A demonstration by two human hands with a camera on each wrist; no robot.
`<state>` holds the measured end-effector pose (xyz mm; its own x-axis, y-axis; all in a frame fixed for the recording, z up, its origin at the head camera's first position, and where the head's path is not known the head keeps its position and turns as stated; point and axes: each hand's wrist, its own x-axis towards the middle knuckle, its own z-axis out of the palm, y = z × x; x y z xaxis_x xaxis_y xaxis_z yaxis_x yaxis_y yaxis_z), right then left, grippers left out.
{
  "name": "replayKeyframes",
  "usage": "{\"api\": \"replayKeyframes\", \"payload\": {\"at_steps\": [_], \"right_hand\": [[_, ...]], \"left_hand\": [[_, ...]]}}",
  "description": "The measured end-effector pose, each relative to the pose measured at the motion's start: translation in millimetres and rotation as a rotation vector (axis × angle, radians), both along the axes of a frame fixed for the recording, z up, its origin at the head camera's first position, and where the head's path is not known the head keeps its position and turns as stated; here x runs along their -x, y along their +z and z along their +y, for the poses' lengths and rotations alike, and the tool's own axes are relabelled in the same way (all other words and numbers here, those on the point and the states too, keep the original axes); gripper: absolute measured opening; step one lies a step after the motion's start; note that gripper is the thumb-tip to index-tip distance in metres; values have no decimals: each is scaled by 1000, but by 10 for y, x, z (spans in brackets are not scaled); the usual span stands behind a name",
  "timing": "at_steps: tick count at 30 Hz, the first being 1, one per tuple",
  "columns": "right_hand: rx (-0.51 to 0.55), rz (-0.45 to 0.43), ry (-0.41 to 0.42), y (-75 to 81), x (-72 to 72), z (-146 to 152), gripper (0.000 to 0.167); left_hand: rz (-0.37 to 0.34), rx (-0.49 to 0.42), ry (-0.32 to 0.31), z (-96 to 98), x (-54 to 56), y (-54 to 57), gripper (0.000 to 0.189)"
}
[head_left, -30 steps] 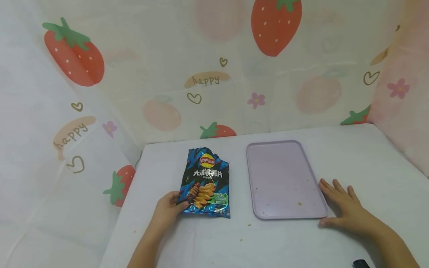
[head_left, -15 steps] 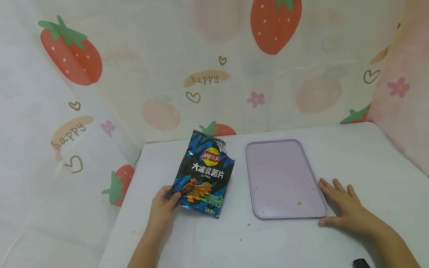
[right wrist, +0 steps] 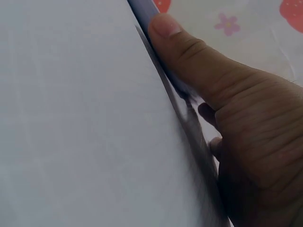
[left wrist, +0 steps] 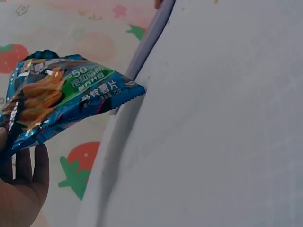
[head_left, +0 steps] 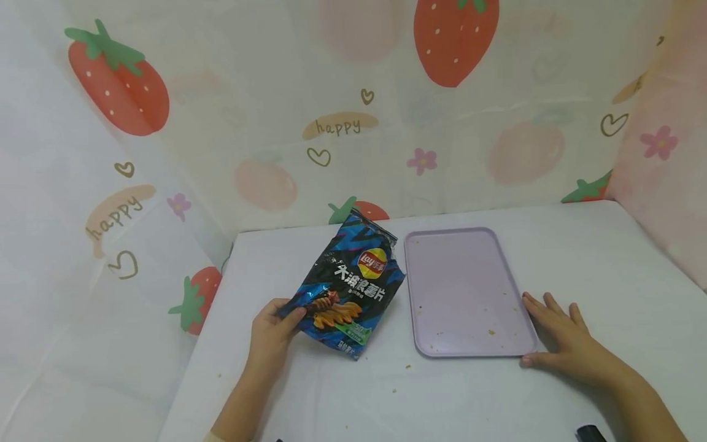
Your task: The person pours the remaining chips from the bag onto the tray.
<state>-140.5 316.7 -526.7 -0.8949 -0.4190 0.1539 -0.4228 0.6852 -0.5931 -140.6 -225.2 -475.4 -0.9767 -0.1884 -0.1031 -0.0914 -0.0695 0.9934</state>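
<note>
My left hand (head_left: 273,334) pinches a blue and black chip bag (head_left: 353,294) by its lower left corner, thumb on the printed front. The bag is tilted to the right, its torn upper right corner close to the tray's left edge. In the left wrist view the bag (left wrist: 61,94) hangs above the white table, with fingers (left wrist: 40,165) behind it. A shallow lilac tray (head_left: 464,288) lies flat on the table with a few crumbs on it. My right hand (head_left: 580,350) rests at the tray's lower right corner, fingers spread; its thumb (right wrist: 175,42) touches the rim in the right wrist view.
Small crumbs (head_left: 408,367) are scattered on the white table (head_left: 453,405) in front of the tray. A black object (head_left: 591,433) shows at the bottom right edge. A strawberry-patterned cloth (head_left: 232,92) hangs behind and beside the table.
The left hand has raised the chip bag off the table and tipped it to the right, its top now nearer the tray. The right hand has stayed at the tray's corner.
</note>
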Motion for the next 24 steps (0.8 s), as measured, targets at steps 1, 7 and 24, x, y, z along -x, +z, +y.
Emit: {"api": "replayKeyframes", "payload": {"at_steps": [1, 7, 24], "right_hand": [[0, -4, 1, 3, -2, -4, 112], [1, -41, -5, 29, -4, -36, 112], [-9, -17, -14, -46, -10, -39, 110]], "left_hand": [[-6, 5, 0, 17, 5, 15, 25], [0, 24, -37, 136, 79, 184, 33], [140, -179, -108, 610, 611, 969, 31]]}}
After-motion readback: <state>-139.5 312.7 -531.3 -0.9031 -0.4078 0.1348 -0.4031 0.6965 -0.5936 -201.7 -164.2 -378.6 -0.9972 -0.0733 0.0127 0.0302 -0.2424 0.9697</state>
